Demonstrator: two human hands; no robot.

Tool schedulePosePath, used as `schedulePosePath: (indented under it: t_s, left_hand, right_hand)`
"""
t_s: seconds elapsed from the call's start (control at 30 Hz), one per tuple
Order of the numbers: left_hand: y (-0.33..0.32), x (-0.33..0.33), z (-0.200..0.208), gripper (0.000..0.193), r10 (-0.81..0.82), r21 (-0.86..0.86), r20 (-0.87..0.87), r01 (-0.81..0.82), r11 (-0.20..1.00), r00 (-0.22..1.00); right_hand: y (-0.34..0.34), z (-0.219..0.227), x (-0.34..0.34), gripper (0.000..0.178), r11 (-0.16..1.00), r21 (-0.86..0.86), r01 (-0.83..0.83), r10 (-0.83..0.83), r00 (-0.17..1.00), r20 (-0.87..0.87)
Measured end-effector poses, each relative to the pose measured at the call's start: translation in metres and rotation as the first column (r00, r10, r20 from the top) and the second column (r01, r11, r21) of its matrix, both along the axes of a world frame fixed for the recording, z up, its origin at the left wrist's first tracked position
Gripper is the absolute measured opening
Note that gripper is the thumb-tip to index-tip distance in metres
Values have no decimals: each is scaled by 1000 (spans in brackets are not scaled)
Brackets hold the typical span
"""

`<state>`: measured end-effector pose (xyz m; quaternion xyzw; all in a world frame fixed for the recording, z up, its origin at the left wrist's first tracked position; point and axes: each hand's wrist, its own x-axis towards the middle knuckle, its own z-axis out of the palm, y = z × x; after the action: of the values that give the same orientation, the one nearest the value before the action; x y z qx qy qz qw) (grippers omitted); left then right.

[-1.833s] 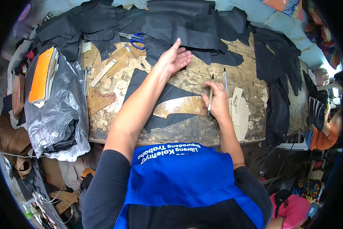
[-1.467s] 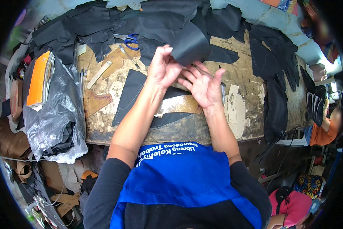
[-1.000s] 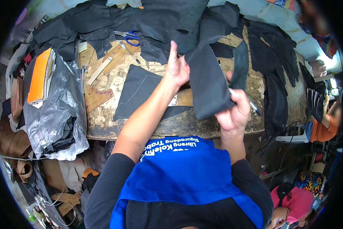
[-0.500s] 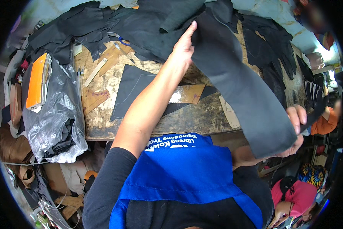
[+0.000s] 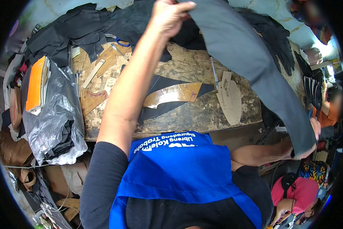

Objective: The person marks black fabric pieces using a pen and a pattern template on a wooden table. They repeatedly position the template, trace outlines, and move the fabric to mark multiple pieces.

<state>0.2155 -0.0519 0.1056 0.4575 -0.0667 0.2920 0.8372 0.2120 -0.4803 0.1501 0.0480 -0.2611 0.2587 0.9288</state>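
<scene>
A long strip of black leather (image 5: 251,65) hangs stretched between my two hands above the worktable. At the far end of the table, my left hand (image 5: 170,17) is closed with thumb and fingers on one end of it. Off to the right, past the table's near edge, my right hand (image 5: 312,141) grips the other end; its fingers are partly behind the leather. Beneath my arms, a brown curved template (image 5: 175,94) lies on a flat black leather piece (image 5: 156,113). Beside them rest a pen (image 5: 214,72) and pale sole-shaped cardboard patterns (image 5: 232,105).
Black leather (image 5: 83,26) is heaped along the table's far side, with blue-handled scissors (image 5: 122,42) at its edge. An orange-covered book (image 5: 36,84) sits on a plastic bag (image 5: 64,126) at left. A person in a pink top (image 5: 299,194) is at lower right.
Both hands have moved outward, the left up and away, the right further right, drawing the strip across. The pen and more of the cardboard patterns now show.
</scene>
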Motion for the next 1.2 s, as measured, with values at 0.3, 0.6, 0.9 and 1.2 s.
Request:
schedulePosePath:
  t_s: [0.3, 0.6, 0.9, 1.2]
  left_hand:
    - [44, -169, 27, 74, 516, 278, 271, -579, 766, 813]
    - [83, -302, -49, 74, 725, 285, 131, -726, 626, 677]
    - [101, -358, -74, 70, 868, 123, 100, -872, 474, 486]
    - [120, -405, -77, 64, 977, 23, 47, -978, 205, 206]
  right_hand:
    - [72, -61, 15, 57, 854, -493, 165, -154, 986, 64]
    - [143, -113, 4, 42, 434, -827, 356, -289, 925, 247]
    - [173, -129, 1, 24, 441, -865, 241, -165, 969, 186]
    - [180, -144, -20, 19, 467, -855, 226, -69, 973, 219]
